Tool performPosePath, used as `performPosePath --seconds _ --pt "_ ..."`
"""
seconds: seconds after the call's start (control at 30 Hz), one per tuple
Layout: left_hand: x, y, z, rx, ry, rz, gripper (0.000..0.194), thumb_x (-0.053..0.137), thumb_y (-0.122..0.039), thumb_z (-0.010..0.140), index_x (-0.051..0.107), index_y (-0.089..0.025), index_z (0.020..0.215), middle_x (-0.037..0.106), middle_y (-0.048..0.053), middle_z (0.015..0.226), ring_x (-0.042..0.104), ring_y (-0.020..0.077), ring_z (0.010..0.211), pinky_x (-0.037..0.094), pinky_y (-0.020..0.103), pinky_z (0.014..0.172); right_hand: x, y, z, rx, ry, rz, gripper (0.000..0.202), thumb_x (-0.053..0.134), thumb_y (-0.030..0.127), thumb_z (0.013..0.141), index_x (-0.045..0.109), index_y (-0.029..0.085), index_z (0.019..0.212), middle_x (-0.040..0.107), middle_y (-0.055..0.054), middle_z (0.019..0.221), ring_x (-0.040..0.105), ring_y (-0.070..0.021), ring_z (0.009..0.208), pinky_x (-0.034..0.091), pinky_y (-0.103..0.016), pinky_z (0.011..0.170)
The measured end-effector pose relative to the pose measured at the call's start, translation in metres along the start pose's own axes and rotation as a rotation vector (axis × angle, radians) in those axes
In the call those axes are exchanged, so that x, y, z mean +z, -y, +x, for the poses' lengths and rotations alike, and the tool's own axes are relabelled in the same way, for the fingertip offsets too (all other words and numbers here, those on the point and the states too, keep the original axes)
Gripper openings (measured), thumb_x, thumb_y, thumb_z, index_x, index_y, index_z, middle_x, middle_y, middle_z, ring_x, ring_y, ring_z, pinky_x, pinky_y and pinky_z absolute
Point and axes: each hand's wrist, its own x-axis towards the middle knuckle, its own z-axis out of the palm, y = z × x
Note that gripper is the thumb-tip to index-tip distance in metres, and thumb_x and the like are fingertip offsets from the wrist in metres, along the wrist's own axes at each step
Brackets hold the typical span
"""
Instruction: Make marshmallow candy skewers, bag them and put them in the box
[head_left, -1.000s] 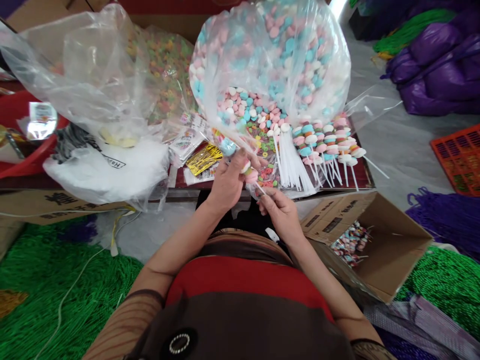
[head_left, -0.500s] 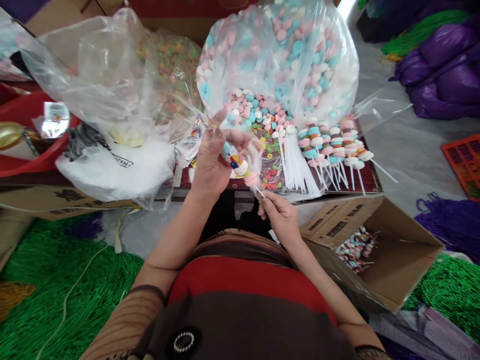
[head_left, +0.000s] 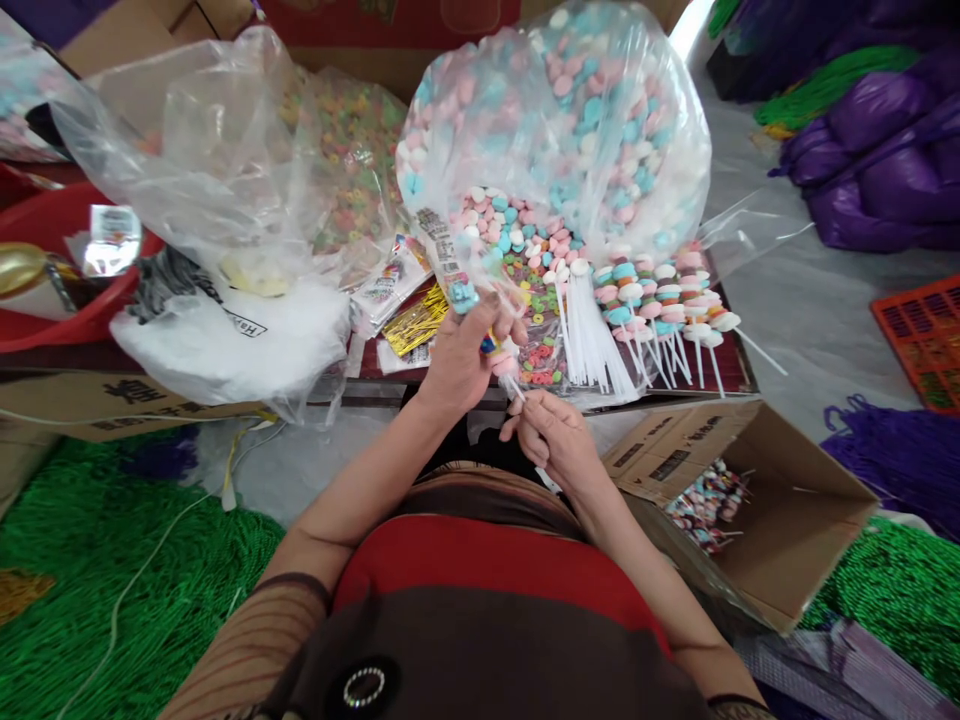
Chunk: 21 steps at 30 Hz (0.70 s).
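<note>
My left hand is wrapped round a candy skewer inside a clear printed bag, whose top sticks up beyond my fingers. Below it, my right hand pinches the white stick at the skewer's lower end. Loose pink, blue and white candies and small ring candies lie just past my hands. White sticks are fanned out to their right, beside several finished-looking candy skewers. Gold twist ties and flat printed bags lie left of my left hand.
A large bag of candies stands at the back, with a bag of ring candies to its left. A red basin sits at the far left. An open cardboard box holding wrapped skewers is at the lower right.
My left hand has moved down and right along the skewer and closed round the bagged candies. My right hand has shifted slightly lower, still at the stick.
</note>
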Motion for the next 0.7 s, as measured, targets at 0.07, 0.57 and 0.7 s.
performPosePath --seconds 0.07,0.57,0.7 --pt "-0.001 0.007 -0.004 0.014 0.048 0.023 0.046 0.079 -0.053 0.082 0.05 -0.02 0.069 0.047 -0.007 0.061 0.057 0.0082 0.06 0.048 0.022 0.061 0.003 0.002 0.004 0.08 0.079 0.153 0.035 0.07 0.054 0.09 0.065 0.021 0.085 0.034 0.016 0.038 0.031 -0.0049 0.032 0.052 -0.025 0.057" --pt "-0.009 -0.012 0.008 -0.022 0.054 -0.068 0.047 0.089 -0.046 0.071 0.053 -0.018 0.059 0.052 -0.005 0.054 0.057 0.0104 0.06 0.054 0.027 0.074 0.001 -0.011 0.015 -0.043 -0.117 -0.049 0.056 0.069 0.071 0.084 0.066 0.017 0.096 0.057 0.008 0.047 0.04 -0.0067 0.038 0.027 -0.022 0.046" --pt "0.0 0.007 -0.006 -0.019 -0.02 -0.152 0.045 0.089 -0.038 0.071 0.048 -0.019 0.064 0.048 -0.008 0.055 0.054 0.0085 0.058 0.052 0.024 0.067 0.009 -0.01 0.013 -0.093 -0.17 -0.057 0.055 0.067 0.073 0.085 0.06 0.019 0.091 0.051 0.011 0.042 0.037 -0.0062 0.036 0.029 -0.021 0.047"
